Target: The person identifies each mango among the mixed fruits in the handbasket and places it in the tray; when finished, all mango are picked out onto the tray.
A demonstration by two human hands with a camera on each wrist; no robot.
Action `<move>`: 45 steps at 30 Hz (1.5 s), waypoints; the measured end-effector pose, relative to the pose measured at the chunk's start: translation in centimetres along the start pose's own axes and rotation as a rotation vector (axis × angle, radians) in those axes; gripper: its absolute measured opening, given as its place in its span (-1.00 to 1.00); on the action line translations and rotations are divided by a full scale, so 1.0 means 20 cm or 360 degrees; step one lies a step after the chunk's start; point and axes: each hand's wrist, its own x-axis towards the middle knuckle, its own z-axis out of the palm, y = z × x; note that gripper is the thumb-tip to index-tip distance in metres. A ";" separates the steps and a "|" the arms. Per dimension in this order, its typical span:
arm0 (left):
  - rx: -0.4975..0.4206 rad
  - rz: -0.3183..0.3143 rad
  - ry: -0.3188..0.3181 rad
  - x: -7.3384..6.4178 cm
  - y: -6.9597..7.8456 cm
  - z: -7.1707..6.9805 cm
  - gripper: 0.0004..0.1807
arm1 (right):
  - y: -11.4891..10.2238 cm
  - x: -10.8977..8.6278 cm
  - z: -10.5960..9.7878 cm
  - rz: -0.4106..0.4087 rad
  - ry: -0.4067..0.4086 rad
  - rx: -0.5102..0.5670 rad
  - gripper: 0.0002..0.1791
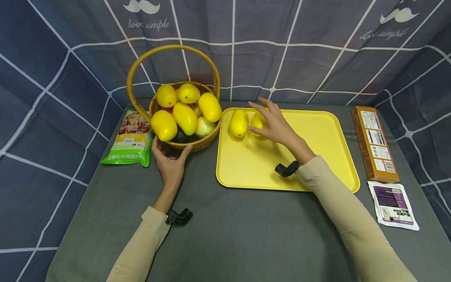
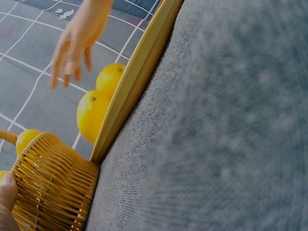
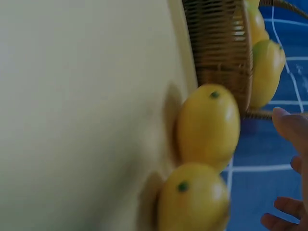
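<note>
A wicker basket [image 1: 197, 145] with a tall handle is heaped with yellow mangoes [image 1: 185, 118], and a pale round fruit [image 1: 205, 127] shows among them. My left hand [image 1: 170, 164] holds the basket's front, its thumb [image 2: 7, 192] at the rim in the left wrist view. Two more mangoes lie side by side on the yellow tray [image 1: 282, 168]: the left one [image 1: 239, 123] in plain sight, the right one [image 1: 258, 122] partly hidden by my right hand. That right hand [image 1: 275, 123] hovers over it, fingers spread and holding nothing.
Left of the basket lies a green snack bag [image 1: 131, 139]. Beyond the tray's right side are a brown box [image 1: 375, 145] and a white and purple packet [image 1: 393, 205]. A dark checked cloth [image 1: 260, 66] hangs behind the grey table [image 1: 229, 235].
</note>
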 end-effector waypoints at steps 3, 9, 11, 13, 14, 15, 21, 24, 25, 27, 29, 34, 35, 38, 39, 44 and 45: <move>0.0003 -0.0009 0.0003 0.00 0.00 -0.01 0.07 | -0.10 0.08 0.01 -0.0092 -0.0026 0.0044 -0.13; -0.0013 -0.0014 0.0000 -0.01 0.03 -0.01 0.06 | -0.27 0.24 0.07 -0.0128 -0.0115 0.0181 -0.13; -0.0039 -0.0008 -0.0005 -0.02 0.07 0.00 0.05 | -0.30 0.29 0.10 -0.0113 -0.0126 0.0222 -0.12; -0.0056 -0.0002 -0.0014 -0.04 0.13 0.00 0.05 | -0.32 0.32 0.14 -0.0100 -0.0127 0.0253 -0.12; -0.0059 -0.0002 -0.0019 -0.04 0.15 0.00 0.04 | -0.33 0.33 0.15 -0.0094 -0.0128 0.0266 -0.12; -0.0056 -0.0003 -0.0024 -0.05 0.17 0.00 0.03 | -0.34 0.34 0.17 -0.0085 -0.0130 0.0269 -0.12; -0.0049 -0.0004 -0.0045 -0.05 0.22 0.01 0.01 | -0.36 0.38 0.22 -0.0053 -0.0131 0.0226 -0.13; -0.0048 0.0001 -0.0049 -0.04 0.22 0.02 0.02 | -0.37 0.39 0.23 -0.0035 -0.0120 0.0207 -0.14; -0.0050 0.0004 -0.0051 -0.04 0.22 0.02 0.02 | -0.37 0.39 0.23 -0.0028 -0.0115 0.0206 -0.15; -0.0049 0.0006 -0.0051 -0.04 0.22 0.01 0.03 | -0.38 0.40 0.23 -0.0012 -0.0113 0.0205 -0.16; -0.0045 0.0008 -0.0050 -0.04 0.22 0.01 0.03 | -0.38 0.40 0.24 -0.0005 -0.0115 0.0201 -0.18; -0.0042 0.0006 -0.0038 -0.03 0.21 0.00 0.02 | -0.39 0.42 0.25 -0.0004 -0.0113 0.0196 -0.20; -0.0046 0.0003 -0.0035 -0.03 0.21 -0.01 0.02 | -0.39 0.42 0.25 -0.0006 -0.0111 0.0197 -0.21; -0.0058 -0.0006 -0.0031 -0.03 0.20 -0.01 0.03 | -0.40 0.42 0.26 -0.0008 -0.0107 0.0199 -0.21; -0.0059 -0.0009 -0.0029 -0.03 0.20 -0.01 0.03 | -0.41 0.42 0.26 -0.0010 -0.0107 0.0196 -0.21; -0.0060 -0.0014 -0.0025 -0.04 0.21 -0.01 0.03 | -0.41 0.41 0.25 -0.0023 -0.0100 0.0190 -0.22; -0.0058 -0.0015 -0.0025 -0.04 0.21 -0.02 0.03 | -0.42 0.40 0.25 -0.0031 -0.0097 0.0190 -0.22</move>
